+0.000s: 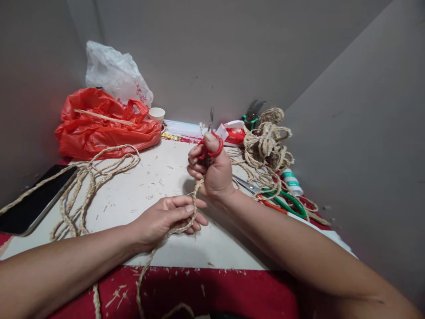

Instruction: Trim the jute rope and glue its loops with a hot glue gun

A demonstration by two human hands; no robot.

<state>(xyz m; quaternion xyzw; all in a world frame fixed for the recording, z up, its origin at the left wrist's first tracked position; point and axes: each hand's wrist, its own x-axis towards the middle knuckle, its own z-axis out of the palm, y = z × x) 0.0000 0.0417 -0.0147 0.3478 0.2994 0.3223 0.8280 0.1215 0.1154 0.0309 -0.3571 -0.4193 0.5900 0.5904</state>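
Observation:
My left hand (174,216) pinches a braided straw rope (194,201) between thumb and fingers, above the white board (126,199). Up and to the right, my right hand (215,166) is closed around red-handled scissors (216,145), whose blades point upward and away. The rope runs from my left hand up to the underside of my right hand, and a frayed straw end shows above the fingers there. Below my left hand the rope hangs over the board's front edge onto the red cloth (199,292).
Loops of braid lie at left beside a black phone (36,199). Behind are a red bag (106,126), a white bag (114,73) and a paper cup (157,114). At right are braid coils (268,144), large green-and-orange-handled scissors (288,201) and a green-white roll (292,181).

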